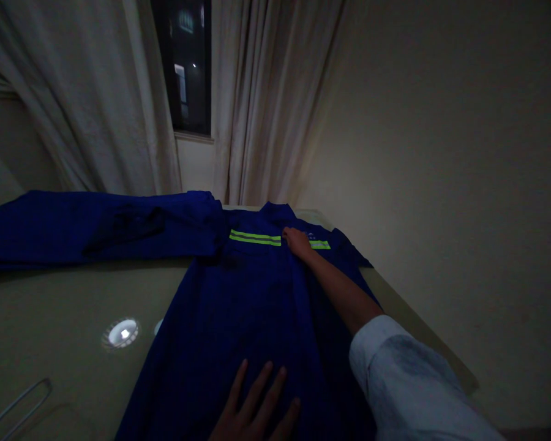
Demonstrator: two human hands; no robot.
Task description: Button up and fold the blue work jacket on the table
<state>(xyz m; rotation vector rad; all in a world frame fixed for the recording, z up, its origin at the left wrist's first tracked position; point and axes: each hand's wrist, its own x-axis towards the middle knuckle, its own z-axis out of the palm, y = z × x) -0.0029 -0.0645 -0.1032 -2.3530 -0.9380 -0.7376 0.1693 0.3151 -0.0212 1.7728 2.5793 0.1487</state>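
Observation:
A dark blue work jacket (257, 306) lies spread on the table with its collar at the far end. Yellow-green reflective strips (255, 237) cross its chest. Stretched out to the upper chest, my right hand (297, 242) is closed, with its fingers pinching the front edge between the two strips. My left hand (257, 404) rests nearer to me on the lower front of the jacket, palm down with its fingers apart. It grips nothing. The bottom of that hand is cut off by the frame.
A second blue garment (96, 226) lies folded across the table's left, against the jacket's shoulder. A bent wire piece (22, 404), perhaps part of a hanger, is at the lower left. The shiny tabletop (82, 306) reflects a lamp. Curtains (266, 98) and a wall stand behind.

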